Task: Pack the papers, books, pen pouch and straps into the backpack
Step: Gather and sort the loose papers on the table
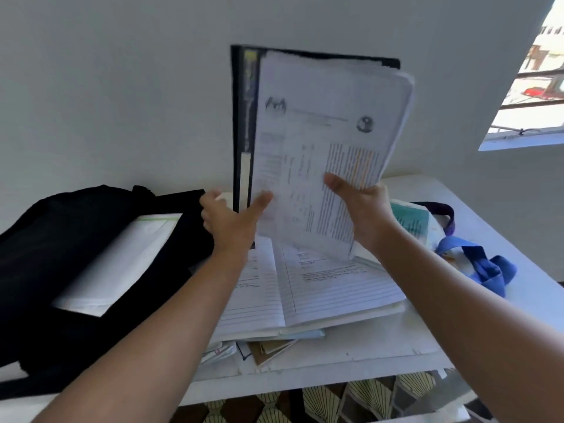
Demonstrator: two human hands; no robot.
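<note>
I hold a black folder [239, 123] with a thick stack of printed papers [323, 141] upright above the table. My left hand [230, 219] grips the folder's lower left edge, thumb on the front sheet. My right hand [363, 213] grips the lower right corner of the papers. The black backpack [61, 254] lies open at the left with white papers [122, 261] sticking out of its mouth. Under my hands lies a pile of lined notebooks and books [320, 288]. Blue straps [485, 267] lie at the right. I cannot make out a pen pouch.
A white table [494, 319] carries everything; its front edge runs below my forearms, with patterned floor tiles [335, 398] beneath. A teal-printed bag with a dark handle [427, 221] sits behind the straps. A white wall stands behind, a window [531, 71] at upper right.
</note>
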